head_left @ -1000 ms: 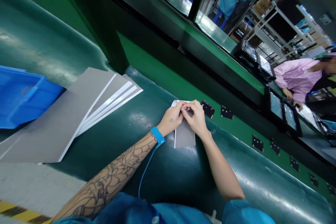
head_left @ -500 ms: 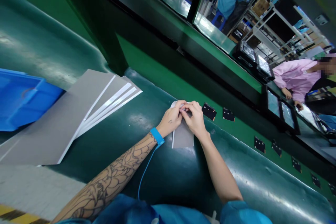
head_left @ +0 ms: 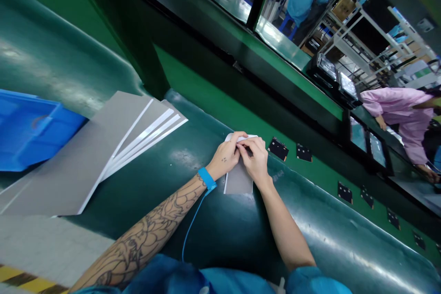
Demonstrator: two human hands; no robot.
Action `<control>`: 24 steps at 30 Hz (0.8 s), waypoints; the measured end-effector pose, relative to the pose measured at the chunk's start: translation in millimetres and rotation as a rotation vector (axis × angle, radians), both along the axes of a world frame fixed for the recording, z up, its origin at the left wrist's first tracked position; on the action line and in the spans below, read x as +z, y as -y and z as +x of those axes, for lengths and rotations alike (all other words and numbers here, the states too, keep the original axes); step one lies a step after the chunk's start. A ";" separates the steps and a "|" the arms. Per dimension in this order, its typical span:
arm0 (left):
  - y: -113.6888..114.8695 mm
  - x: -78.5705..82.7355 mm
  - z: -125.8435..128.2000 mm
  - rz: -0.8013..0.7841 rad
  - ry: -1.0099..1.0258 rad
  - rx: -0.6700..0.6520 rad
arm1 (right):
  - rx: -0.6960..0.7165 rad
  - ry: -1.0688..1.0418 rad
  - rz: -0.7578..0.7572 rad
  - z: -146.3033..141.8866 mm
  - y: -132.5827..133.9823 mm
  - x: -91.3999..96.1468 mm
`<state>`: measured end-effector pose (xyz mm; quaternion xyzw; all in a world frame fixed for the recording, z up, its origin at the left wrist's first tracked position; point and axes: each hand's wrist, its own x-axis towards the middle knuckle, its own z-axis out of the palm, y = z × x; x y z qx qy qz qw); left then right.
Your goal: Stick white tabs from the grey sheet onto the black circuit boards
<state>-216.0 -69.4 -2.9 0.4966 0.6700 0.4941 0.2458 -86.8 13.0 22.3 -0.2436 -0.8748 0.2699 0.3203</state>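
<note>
A small grey sheet (head_left: 239,181) with white edges lies on the green bench mat, its far end whitish and partly curled up. My left hand (head_left: 227,154) rests over the sheet's far left part, fingers bent and gripping it. Close against it, my right hand (head_left: 255,156) has thumb and forefinger pinched together near the sheet's far end. Whatever sits between those fingertips is hidden. A blue wrist strap (head_left: 206,178) with a thin cord circles my left wrist.
To the left lie several larger grey sheets (head_left: 93,151), fanned out beside a blue bin (head_left: 27,133). Small black boards (head_left: 278,148) line the green conveyor belt (head_left: 203,105) beyond the mat. A dark green post (head_left: 138,46) stands at the far left. A co-worker in pink (head_left: 399,101) sits across.
My hands stay together at the sheet's far end, with only slight finger movement. The black boards have shifted slightly right. The co-worker in pink has moved an arm toward the lower right.
</note>
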 end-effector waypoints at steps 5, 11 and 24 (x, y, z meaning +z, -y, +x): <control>0.1 0.6 0.1 0.019 0.014 -0.005 | -0.007 0.022 -0.025 -0.2 0.3 0.0; 0.5 1.3 0.7 0.031 0.006 -0.004 | -0.021 -0.009 0.059 2.5 -1.2 -8.0; 0.0 1.2 -0.7 0.007 -0.006 -0.005 | 0.000 0.005 -0.053 -3.0 3.1 -0.2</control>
